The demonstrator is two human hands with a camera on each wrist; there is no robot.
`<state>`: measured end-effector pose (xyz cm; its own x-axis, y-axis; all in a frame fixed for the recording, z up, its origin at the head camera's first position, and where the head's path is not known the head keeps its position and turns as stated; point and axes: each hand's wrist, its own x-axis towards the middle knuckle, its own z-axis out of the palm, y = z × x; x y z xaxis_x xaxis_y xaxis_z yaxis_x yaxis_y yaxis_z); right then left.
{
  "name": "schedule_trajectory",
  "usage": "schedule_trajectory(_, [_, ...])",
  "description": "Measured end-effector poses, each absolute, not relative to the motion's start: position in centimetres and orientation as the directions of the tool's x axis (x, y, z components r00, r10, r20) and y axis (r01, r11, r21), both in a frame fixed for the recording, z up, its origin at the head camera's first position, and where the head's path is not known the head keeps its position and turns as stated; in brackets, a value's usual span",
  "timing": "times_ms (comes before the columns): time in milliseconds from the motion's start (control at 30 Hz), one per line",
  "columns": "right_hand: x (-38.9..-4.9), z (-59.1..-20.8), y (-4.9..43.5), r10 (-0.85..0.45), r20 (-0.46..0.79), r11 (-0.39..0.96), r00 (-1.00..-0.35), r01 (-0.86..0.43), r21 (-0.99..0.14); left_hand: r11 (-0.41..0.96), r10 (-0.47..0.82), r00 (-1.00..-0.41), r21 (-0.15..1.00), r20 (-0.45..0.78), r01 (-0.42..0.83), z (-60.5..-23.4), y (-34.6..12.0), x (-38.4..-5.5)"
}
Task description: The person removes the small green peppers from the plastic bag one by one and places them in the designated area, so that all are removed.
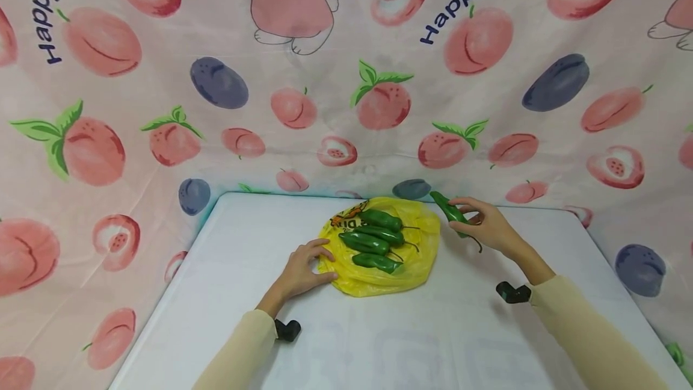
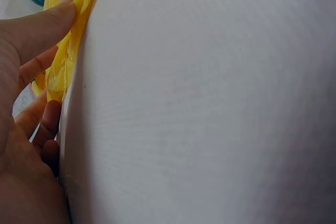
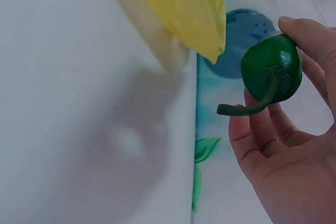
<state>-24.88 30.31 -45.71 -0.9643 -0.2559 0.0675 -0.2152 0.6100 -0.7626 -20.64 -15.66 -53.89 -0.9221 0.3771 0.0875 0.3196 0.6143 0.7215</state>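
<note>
In the head view, my right hand holds a long green pepper above the table, right of a yellow plastic bag. The right wrist view shows this pepper's stem end facing the camera, between thumb and fingers. Several more green peppers lie side by side on the flattened bag, most stems pointing right. My left hand rests at the bag's left edge, thumb and fingers spread apart. In the left wrist view, the thumb touches the crumpled yellow plastic.
The white table has its back edge just behind the bag. A pink fruit-print cloth hangs behind and along the sides. Small black devices are worn at both wrists.
</note>
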Motion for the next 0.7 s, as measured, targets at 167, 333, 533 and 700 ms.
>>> schedule_trajectory(167, [-24.6,-46.4,30.8,-0.211,0.059,0.616,-0.976,-0.179,-0.767,0.612,0.384,-0.919,0.721,0.087,0.324,-53.9,-15.7,-20.7])
schedule_trajectory(333, [-24.4,-47.2,31.3,-0.176,0.051,0.617,-0.983,-0.151,-0.773,0.609,0.385,-0.918,0.722,0.093,0.329,-53.9,-15.8,-20.7])
schedule_trajectory(533, [-24.2,-48.3,31.8,-0.139,0.043,0.607,-0.989,-0.12,-0.786,0.613,0.384,-0.92,0.722,0.084,0.321,-53.6,-15.9,-20.7])
schedule_trajectory(700, [-23.9,-49.0,32.2,-0.111,0.016,0.612,-0.994,-0.08,-0.787,0.608,0.384,-0.919,0.726,0.085,0.321,-53.7,-15.7,-20.7])
